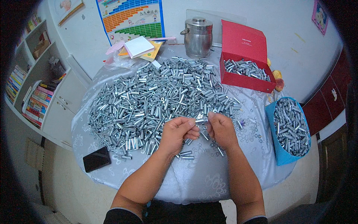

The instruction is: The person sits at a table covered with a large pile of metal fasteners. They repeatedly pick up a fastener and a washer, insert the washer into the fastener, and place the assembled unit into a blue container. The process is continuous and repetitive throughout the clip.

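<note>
Over the front of a big heap of small silvery metal tubes (138, 100), my two hands meet. My left hand (177, 134) pinches a short metal tube (200, 120) between thumb and fingers. Close against the other end of this tube is my right hand (223, 130), its thumb and fingers closed together. Whatever small part the right fingertips hold is hidden. Loose tubes lie just under both hands, and a few lie near my left wrist. Small rings like washers are mixed into the heap.
At right stands a blue fabric bin (285, 158) full of metal parts; behind it an open red box (246, 81) holds more. A steel lidded pot (198, 39), a notepad (138, 47) and clear plastic wrap are at the back. A black phone (97, 159) lies front left.
</note>
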`<state>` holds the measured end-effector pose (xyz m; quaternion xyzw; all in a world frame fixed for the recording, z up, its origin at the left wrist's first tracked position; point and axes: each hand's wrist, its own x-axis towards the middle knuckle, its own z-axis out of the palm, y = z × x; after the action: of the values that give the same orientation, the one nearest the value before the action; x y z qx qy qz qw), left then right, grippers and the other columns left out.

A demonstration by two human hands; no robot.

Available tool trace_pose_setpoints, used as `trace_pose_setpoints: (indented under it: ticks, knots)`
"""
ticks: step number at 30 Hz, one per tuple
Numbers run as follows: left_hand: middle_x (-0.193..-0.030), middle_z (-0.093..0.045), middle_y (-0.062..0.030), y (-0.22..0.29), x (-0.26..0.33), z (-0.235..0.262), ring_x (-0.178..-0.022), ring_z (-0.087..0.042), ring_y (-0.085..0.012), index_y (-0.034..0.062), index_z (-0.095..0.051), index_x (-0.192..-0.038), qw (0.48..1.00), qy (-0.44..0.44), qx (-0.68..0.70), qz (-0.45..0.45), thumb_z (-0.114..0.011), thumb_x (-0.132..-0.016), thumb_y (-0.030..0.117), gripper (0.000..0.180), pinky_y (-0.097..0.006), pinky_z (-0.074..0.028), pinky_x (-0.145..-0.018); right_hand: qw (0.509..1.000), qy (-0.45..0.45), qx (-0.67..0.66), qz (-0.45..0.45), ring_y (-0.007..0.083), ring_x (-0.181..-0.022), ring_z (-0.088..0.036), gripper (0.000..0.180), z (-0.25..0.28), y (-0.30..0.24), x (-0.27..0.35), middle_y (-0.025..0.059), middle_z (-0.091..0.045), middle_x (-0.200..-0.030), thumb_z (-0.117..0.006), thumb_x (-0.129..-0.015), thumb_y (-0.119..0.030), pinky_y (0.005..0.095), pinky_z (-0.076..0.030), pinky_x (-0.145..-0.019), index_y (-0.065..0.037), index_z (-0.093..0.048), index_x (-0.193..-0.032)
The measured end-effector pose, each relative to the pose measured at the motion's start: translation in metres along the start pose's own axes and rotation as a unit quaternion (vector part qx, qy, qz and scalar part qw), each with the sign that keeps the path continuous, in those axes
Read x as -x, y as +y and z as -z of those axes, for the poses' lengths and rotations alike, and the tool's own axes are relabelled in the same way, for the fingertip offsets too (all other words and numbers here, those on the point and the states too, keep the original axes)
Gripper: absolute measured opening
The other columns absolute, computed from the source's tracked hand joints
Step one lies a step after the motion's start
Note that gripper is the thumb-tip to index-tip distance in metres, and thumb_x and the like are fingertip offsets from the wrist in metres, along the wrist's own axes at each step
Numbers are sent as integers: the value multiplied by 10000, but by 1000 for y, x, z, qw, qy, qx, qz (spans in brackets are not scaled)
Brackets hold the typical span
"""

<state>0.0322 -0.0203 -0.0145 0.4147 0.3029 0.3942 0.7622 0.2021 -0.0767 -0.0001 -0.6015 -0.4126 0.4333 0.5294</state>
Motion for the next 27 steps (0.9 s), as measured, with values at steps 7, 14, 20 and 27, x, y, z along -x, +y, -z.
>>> trace_pose_setpoints:
  ticks: [7,14,20,27]
  knots:
    - [-798,-677,-114,-3,-2,4,-633,-660,-176,-8,-645,-954,1000,14,-9,-4,-620,-912,133,150,-281,-555,-569,997,-32,76,-1,74,-582,-504,228,5,11,-2,16,-571,-706,-542,-964,-234,232,-396,-507,-16,-593,-922]
    - [-791,-676,-104,0,0,2,-626,-656,-167,-8,-645,-952,1000,16,-3,-3,-620,-913,136,152,-270,-552,-563,995,-21,71,73,68,-571,-492,224,1,7,-1,-9,-540,-635,-547,-960,-220,227,-383,-511,-27,-607,-862]
    - [-787,-675,-104,0,-1,2,-621,-654,-163,-8,-646,-956,1000,13,3,-5,-614,-916,136,153,-266,-551,-562,996,-17,38,75,70,-569,-491,226,-6,10,1,-9,-548,-645,-548,-958,-218,218,-391,-527,-15,-609,-881]
    - [-787,-675,-105,0,-1,3,-625,-656,-165,-9,-647,-957,1000,12,2,-9,-610,-919,136,154,-267,-549,-561,997,-25,47,54,82,-597,-523,201,-1,8,-1,3,-576,-703,-558,-953,-206,233,-417,-539,-13,-605,-923]
